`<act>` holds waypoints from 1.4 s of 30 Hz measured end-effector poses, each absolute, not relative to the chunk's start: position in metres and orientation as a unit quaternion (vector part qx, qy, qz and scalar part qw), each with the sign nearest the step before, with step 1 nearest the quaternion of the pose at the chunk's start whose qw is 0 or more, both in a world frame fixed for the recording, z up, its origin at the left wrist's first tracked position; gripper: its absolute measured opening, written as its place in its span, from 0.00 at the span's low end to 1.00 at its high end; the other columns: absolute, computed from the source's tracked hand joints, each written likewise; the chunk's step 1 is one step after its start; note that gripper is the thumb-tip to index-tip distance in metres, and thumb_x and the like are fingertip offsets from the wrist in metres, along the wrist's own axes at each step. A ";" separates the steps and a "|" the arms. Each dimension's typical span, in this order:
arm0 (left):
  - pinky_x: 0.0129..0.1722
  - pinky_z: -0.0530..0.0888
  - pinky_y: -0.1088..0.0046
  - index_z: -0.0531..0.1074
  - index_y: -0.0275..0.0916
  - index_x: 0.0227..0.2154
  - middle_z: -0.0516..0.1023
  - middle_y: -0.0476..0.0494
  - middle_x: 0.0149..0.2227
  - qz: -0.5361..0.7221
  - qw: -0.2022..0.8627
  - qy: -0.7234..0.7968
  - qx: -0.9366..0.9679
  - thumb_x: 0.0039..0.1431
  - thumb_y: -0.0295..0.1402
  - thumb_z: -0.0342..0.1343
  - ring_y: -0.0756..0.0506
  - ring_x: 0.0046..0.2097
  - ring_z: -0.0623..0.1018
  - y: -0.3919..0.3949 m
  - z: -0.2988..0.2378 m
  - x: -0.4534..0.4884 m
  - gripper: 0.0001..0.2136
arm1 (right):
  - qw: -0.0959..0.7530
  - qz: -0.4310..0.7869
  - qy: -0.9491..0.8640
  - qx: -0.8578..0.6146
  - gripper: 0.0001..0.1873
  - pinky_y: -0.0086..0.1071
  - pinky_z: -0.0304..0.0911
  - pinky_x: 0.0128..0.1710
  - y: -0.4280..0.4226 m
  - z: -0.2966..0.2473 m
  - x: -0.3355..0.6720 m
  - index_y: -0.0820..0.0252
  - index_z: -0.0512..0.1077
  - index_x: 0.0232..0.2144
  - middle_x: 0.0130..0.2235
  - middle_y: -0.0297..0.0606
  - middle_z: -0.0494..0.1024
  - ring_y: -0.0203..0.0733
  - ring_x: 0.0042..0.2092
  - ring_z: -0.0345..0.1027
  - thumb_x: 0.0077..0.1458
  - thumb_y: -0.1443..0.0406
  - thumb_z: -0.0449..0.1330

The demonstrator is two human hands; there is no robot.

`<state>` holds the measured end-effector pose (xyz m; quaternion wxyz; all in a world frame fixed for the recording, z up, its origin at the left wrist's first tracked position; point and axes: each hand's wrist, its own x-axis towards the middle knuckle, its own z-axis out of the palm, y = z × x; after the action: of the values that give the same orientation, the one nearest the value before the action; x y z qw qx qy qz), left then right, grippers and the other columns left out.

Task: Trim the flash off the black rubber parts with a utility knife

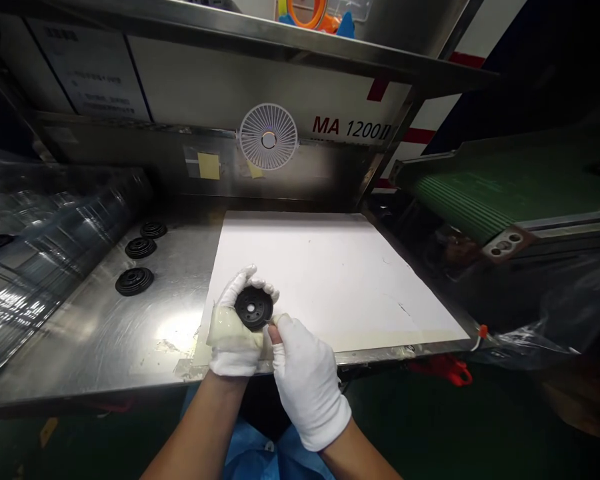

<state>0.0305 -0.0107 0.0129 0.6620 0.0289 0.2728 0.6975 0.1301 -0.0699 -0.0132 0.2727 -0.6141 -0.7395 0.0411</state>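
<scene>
My left hand (233,327), in a white glove with a yellowish patch, is wrapped round a black round ribbed part (255,307) with a small bright hole at its centre. The part's flat face is tilted up toward me. My right hand (303,370), also in a white glove, has its fingers pinched at the part's lower right edge, the bare thumb tip showing. A thin glint lies at those fingertips, too small to name. Several similar black round parts (135,281) lie to the left on the metal table (175,320).
A white sheet (320,267) is taped on the table. At the back stands a round fan (269,137) below a metal shelf (260,33). Clear plastic trays (55,227) are stacked at left. A green conveyor (510,180) is at right, and red-handled tools (450,370) hang at the front edge.
</scene>
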 end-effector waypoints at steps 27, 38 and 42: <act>0.41 0.76 0.69 0.74 0.37 0.40 0.73 0.49 0.28 0.728 0.633 0.261 0.023 0.53 0.26 0.59 0.50 0.33 0.76 -0.017 0.002 0.038 0.10 | 0.285 0.059 -0.735 -0.612 0.14 0.34 0.45 0.28 -0.079 -0.023 0.129 0.54 0.64 0.29 0.26 0.30 0.69 0.39 0.26 0.60 0.66 0.61 0.46; 0.35 0.76 0.70 0.75 0.35 0.37 0.73 0.47 0.26 0.662 0.704 0.255 0.035 0.53 0.29 0.57 0.49 0.29 0.74 -0.017 0.004 0.033 0.08 | 0.259 0.046 -0.726 -0.635 0.14 0.34 0.46 0.28 -0.074 -0.020 0.140 0.53 0.66 0.31 0.27 0.31 0.70 0.39 0.26 0.60 0.67 0.59 0.46; 0.35 0.76 0.72 0.75 0.37 0.35 0.72 0.49 0.26 0.691 0.672 0.265 0.041 0.51 0.29 0.61 0.50 0.30 0.74 -0.014 0.002 0.038 0.07 | 0.281 0.054 -0.727 -0.625 0.13 0.34 0.44 0.27 -0.078 -0.020 0.131 0.54 0.65 0.29 0.25 0.30 0.69 0.39 0.25 0.59 0.66 0.61 0.47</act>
<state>0.0381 -0.0140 0.0020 0.6718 0.0407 0.2645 0.6907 0.1315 -0.0780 -0.0204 0.2812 -0.6247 -0.7265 0.0538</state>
